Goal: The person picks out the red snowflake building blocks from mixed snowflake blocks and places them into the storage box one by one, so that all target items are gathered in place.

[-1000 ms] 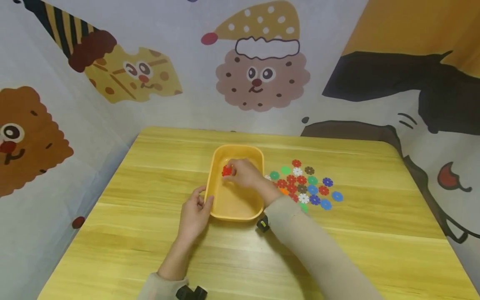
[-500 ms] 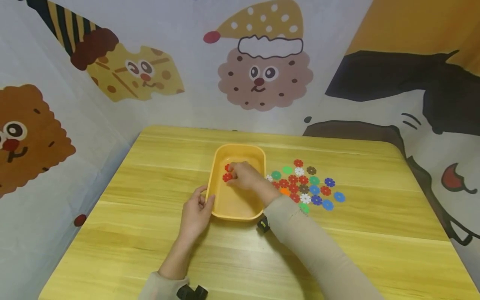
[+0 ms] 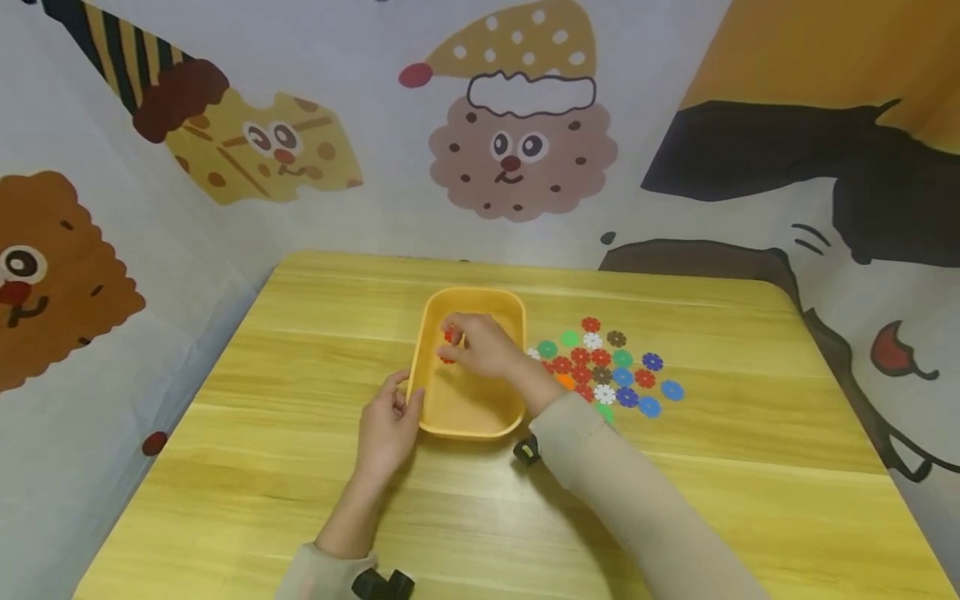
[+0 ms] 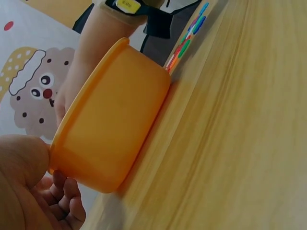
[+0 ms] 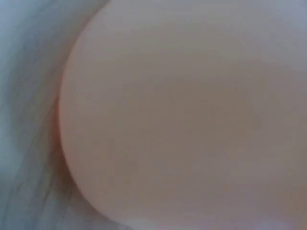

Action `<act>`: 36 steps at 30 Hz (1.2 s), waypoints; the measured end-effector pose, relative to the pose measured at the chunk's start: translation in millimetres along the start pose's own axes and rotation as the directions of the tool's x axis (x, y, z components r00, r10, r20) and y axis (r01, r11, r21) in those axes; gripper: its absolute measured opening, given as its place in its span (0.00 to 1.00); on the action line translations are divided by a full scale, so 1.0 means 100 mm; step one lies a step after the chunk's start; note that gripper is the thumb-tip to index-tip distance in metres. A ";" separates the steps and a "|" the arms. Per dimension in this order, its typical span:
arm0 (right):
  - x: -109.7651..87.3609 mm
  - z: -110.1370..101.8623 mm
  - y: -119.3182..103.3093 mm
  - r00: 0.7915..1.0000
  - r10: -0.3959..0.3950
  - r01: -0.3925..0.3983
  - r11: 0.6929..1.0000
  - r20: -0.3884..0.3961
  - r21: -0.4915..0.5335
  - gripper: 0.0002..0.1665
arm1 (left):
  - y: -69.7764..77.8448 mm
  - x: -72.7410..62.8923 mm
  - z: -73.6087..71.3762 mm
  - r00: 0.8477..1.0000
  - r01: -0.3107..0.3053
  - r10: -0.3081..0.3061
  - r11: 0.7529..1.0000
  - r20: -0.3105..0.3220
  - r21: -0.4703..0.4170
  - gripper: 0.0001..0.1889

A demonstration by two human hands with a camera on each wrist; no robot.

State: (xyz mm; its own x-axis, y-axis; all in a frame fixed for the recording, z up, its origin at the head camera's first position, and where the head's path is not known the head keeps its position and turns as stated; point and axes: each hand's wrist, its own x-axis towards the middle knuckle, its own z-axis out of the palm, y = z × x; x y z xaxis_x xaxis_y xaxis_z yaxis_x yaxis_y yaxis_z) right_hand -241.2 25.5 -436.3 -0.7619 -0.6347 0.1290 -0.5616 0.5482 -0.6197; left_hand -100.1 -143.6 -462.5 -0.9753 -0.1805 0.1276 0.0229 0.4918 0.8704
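Note:
At the left side of an orange-yellow plastic tub point(image 3: 472, 435), my left hand point(image 3: 390, 425) grips the rim, thumb along the edge. In the left wrist view, this hand point(image 4: 29, 177) has its thumb at the rim and curled fingers below it. My right hand point(image 3: 486, 346) reaches into the tub, with thumb and forefinger spread apart. Under those fingers, red notched snowflake discs point(image 3: 448, 336) show in part, near the tub's left wall. The right wrist view holds only blurred skin of the right hand point(image 5: 182, 115).
Right of the tub, several notched discs point(image 3: 601, 357) in red, green, blue, white, brown and orange lie spread flat on the wooden table point(image 3: 300, 400). Behind the table hangs a cartoon-printed cloth point(image 3: 390, 233).
My right hand's thumb and forefinger have parted near the red discs, which keep about the same place in the tub. The left hand stays on the rim.

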 end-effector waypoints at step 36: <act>-0.93 -0.66 0.33 0.946 0.106 -0.084 0.993 -0.306 0.085 0.21 | 0.02 -0.01 0.01 0.999 0.043 -0.043 0.999 -0.008 -0.004 0.23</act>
State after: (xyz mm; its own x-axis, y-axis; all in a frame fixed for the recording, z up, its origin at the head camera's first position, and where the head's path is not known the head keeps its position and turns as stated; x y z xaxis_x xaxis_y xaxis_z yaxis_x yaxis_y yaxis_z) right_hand -209.8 138.7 -417.8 -0.8793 -0.3754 0.2932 -0.4661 0.5515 -0.6918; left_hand -99.2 -141.8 -461.2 -0.9736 -0.2081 0.0940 -0.0181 0.4806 0.8767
